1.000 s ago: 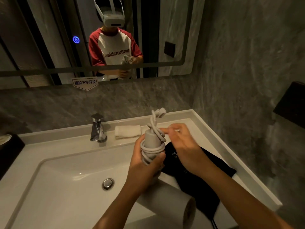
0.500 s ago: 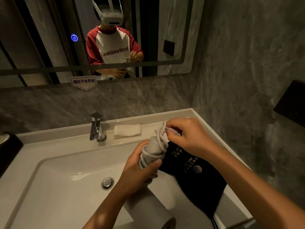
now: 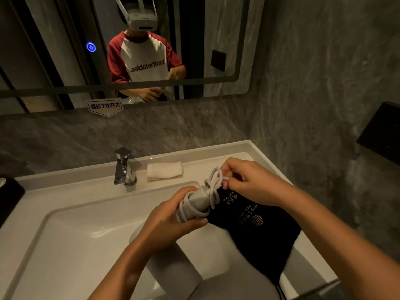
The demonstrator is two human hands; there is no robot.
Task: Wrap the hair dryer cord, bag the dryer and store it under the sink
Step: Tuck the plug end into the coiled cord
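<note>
A pale grey hair dryer [image 3: 173, 263] hangs over the sink, barrel down, handle pointing up. My left hand [image 3: 171, 221] is shut around the handle, which has several turns of white cord [image 3: 211, 191] wound on it. My right hand [image 3: 249, 180] pinches the loose end of the cord just above the handle's tip. A black drawstring bag [image 3: 255, 230] with gold print lies flat on the counter at the right, under my right forearm.
The white sink basin [image 3: 65, 245] fills the lower left, with a chrome faucet [image 3: 123, 167] behind it and a folded white towel [image 3: 164, 169] beside that. A mirror hangs above. A dark box [image 3: 381, 131] is fixed to the right wall, another dark object [image 3: 8, 198] at far left.
My right hand has brought the cord end down from above the handle to its tip. The dryer and my hands have shifted slightly right, toward the bag.
</note>
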